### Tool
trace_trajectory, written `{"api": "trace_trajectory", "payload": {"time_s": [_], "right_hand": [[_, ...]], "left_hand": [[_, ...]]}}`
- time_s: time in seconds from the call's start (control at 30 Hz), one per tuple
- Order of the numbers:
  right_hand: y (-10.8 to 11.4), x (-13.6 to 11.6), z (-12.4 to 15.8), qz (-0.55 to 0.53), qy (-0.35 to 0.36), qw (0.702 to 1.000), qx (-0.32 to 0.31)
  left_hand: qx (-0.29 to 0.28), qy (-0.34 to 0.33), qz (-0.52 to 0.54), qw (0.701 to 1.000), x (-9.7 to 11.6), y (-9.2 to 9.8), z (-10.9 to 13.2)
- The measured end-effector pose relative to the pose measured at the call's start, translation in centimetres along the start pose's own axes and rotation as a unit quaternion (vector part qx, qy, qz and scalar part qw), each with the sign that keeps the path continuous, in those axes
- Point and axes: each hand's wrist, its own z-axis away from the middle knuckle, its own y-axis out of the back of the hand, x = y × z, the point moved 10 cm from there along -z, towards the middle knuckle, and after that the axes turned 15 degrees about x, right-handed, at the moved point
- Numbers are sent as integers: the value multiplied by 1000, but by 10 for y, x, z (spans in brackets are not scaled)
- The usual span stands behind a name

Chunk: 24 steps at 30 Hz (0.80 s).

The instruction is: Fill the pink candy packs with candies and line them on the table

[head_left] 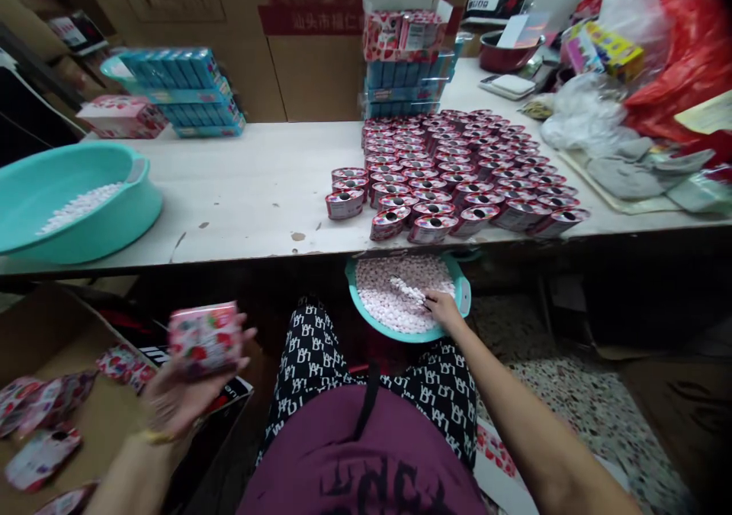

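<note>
the person's bare left hand (191, 394), palm up and fingers curled in a grip, is below the white counter's (257, 187) front edge, toward its left corner. the bare right hand (444, 310), fingers bent together, is nearer that edge's middle, its bare forearm (508, 397) slanting outward.

Two hands (443, 309) and two large turquoise basins (412, 336) show.

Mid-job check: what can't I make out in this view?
In the head view:
Berry-print packet in the left hand: small lettering, blurred.
Scoop: handle, mostly covered by the right hand.
Lower turquoise basin: far rim, hidden by the tabletop.
Upper turquoise basin: left side, cut off by the picture's edge.
</note>
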Motion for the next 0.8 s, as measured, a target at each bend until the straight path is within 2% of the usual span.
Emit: {"api": "trace_trajectory", "payload": {"time_s": [0.07, 0.13, 0.23, 0.33, 0.47, 0.57, 0.63, 0.73, 0.8], "right_hand": [[6, -3, 0, 1, 2, 1000, -3], [15, -8, -1, 3, 4, 1000, -3], [34, -25, 0, 4, 24, 1000, -1], [53, -51, 2, 4, 54, 999, 1], [64, -84, 3, 62, 96, 993, -27], [65, -105, 2, 183, 122, 975, -41], [65, -117, 0, 285, 125, 950, -37], [57, -142, 1, 403, 137, 904, -47], [49, -163, 3, 428, 157, 888, -54]], "left_hand": [[-67, 4, -36, 997, -19, -72, -6], [-96, -46, -120, 987, -37, -129, -20], [-116, -193, -266, 937, -53, -195, -40], [-126, -308, -378, 864, -60, -244, -48], [-119, -347, -489, 791, -69, -284, -51], [-129, -373, -553, 734, -76, -305, -46], [-136, -388, -578, 705, -80, -314, -42], [-144, -405, -591, 682, -85, -320, -38], [-144, -410, -591, 679, -87, -321, -38]]}}
